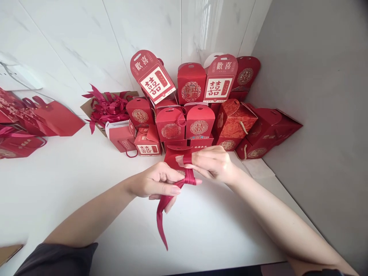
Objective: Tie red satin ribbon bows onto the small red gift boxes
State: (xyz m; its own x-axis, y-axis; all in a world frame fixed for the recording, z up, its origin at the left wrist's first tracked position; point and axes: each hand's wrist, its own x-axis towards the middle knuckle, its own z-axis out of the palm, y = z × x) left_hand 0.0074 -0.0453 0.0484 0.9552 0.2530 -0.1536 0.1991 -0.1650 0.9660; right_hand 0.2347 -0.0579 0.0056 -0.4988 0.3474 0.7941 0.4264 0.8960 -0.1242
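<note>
A dark red satin ribbon (162, 214) runs between both hands above the white table. My left hand (158, 182) is closed on it, with the ribbon looped around an outstretched finger and one pointed tail hanging below. My right hand (212, 163), up and to the right, pinches the other stretch of the ribbon between thumb and fingers. Just behind the hands stands a red gift box (174, 153), partly hidden by them. Whether the ribbon is knotted cannot be made out.
Red boxes with gold emblems (201, 122) are stacked against the tiled wall (155, 23). A cardboard box (87, 109) holds a heap of ribbon bows (110, 109). Red gift bags (57, 117) stand at the left. A grey wall (322, 96) bounds the white table (120, 237) at the right.
</note>
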